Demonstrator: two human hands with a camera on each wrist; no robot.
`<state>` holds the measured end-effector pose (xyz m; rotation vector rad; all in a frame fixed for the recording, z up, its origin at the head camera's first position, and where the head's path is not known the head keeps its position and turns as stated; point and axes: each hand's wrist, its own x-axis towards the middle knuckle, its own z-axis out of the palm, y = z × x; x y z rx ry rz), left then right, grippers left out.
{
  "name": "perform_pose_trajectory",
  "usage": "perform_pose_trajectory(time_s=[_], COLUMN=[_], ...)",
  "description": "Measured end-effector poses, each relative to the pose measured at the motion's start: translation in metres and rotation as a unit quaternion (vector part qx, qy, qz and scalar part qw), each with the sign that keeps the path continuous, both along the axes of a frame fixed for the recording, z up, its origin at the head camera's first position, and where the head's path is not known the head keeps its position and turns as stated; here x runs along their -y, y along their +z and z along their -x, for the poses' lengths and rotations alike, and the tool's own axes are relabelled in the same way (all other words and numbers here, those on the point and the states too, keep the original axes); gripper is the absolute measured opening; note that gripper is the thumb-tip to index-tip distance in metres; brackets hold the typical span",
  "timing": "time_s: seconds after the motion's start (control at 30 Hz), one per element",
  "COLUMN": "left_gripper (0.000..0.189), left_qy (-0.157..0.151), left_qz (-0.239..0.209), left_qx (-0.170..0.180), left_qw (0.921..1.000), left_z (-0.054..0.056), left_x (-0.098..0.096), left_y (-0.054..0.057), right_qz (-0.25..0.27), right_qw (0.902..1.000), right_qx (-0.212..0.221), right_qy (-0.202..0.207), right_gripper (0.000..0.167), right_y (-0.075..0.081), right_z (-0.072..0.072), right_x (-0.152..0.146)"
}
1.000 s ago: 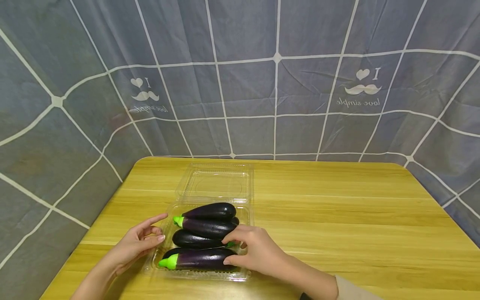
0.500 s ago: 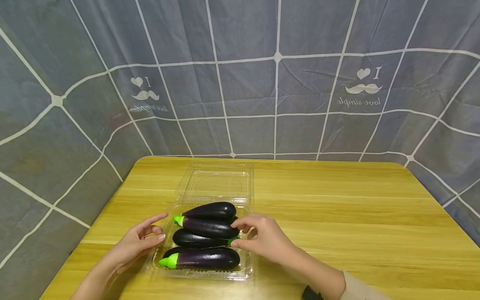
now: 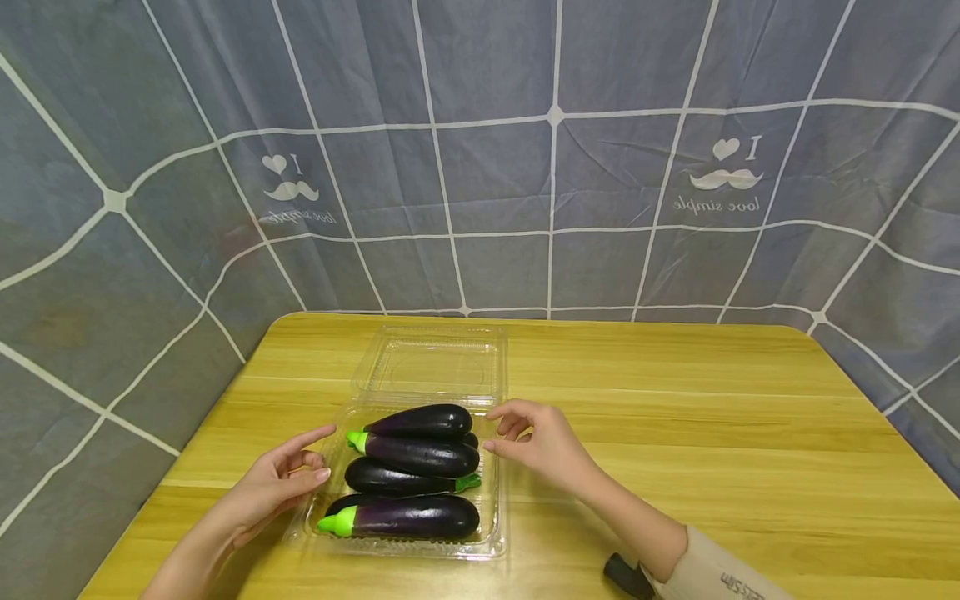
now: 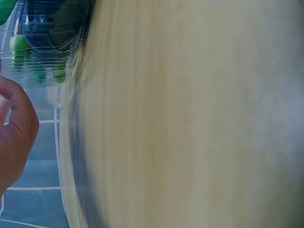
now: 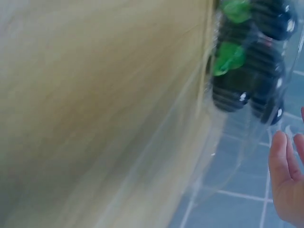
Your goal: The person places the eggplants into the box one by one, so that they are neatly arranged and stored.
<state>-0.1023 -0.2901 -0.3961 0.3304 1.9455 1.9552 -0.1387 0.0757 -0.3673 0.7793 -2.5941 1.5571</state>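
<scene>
A clear plastic clamshell box [image 3: 491,542] lies on the table with its lid [image 3: 438,371] folded back flat. Several eggplants [image 3: 420,518] are piled in its base, dark purple and glossy, with green stems pointing left or right. My left hand [image 3: 277,487] is at the box's left rim, thumb and index finger spread; whether it touches the plastic is unclear. At the right rim, my right hand [image 3: 543,442] is bent loosely with nothing between thumb and fingers. Through the ribbed wall, the right wrist view shows stem ends [image 5: 230,57] close to that hand.
The wooden table [image 3: 675,433] extends to the right of the box. A grey curtain [image 3: 495,167] with white lines hangs behind and along both sides. A black object [image 3: 628,575] shows by my right sleeve.
My right hand has drawn back from the eggplants on the right, moving right and slightly away from me to the box's rim. The eggplants and my left hand stay in place.
</scene>
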Motion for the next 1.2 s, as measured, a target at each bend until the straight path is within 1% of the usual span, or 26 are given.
perform_pose_trajectory(time_s=[0.1, 0.27, 0.43, 0.53, 0.63, 0.7, 0.77, 0.87, 1.03, 1.2], left_gripper=[0.051, 0.051, 0.049, 0.049, 0.050, 0.051, 0.051, 0.051, 0.051, 0.051], left_qy=[-0.002, -0.003, 0.001, 0.001, -0.001, -0.003, -0.005, -0.004, -0.003, 0.000], left_qz=[0.001, 0.000, 0.002, 0.003, 0.001, -0.001, -0.002, -0.003, -0.003, 0.000], left_qx=[0.000, 0.004, 0.007, 0.008, 0.006, 0.004, 0.003, 0.003, 0.005, 0.006], left_qw=[1.0000, 1.0000, 1.0000, 1.0000, 1.0000, 1.0000, 1.0000, 1.0000, 1.0000, 1.0000], left_z=[0.000, -0.001, -0.001, -0.001, -0.001, 0.000, 0.000, 0.000, 0.000, 0.000], left_x=[0.000, 0.000, -0.001, -0.001, -0.001, 0.000, 0.000, 0.000, 0.000, 0.000], left_y=[-0.001, -0.001, -0.001, -0.001, -0.001, -0.001, -0.001, -0.001, 0.000, 0.000], right_qz=[-0.002, 0.005, 0.016, 0.030, 0.057, 0.080, 0.103, 0.130, 0.178, 0.235], right_qw=[0.9998, 0.9990, 0.9973, 0.9948, 0.9889, 0.9814, 0.9713, 0.9549, 0.9295, 0.8988], right_qx=[0.004, 0.025, 0.044, 0.070, 0.120, 0.164, 0.207, 0.262, 0.320, 0.370], right_qy=[-0.019, -0.038, -0.057, -0.067, -0.067, -0.060, -0.055, -0.052, -0.044, -0.020], right_gripper=[0.027, 0.026, 0.030, 0.036, 0.047, 0.055, 0.064, 0.074, 0.080, 0.077], right_y=[-0.004, -0.007, -0.011, -0.014, -0.016, -0.016, -0.017, -0.018, -0.020, -0.020], right_z=[0.005, 0.011, 0.019, 0.025, 0.030, 0.033, 0.035, 0.037, 0.039, 0.041], right_x=[0.000, 0.001, 0.002, 0.001, 0.000, -0.002, -0.003, -0.003, -0.002, -0.003])
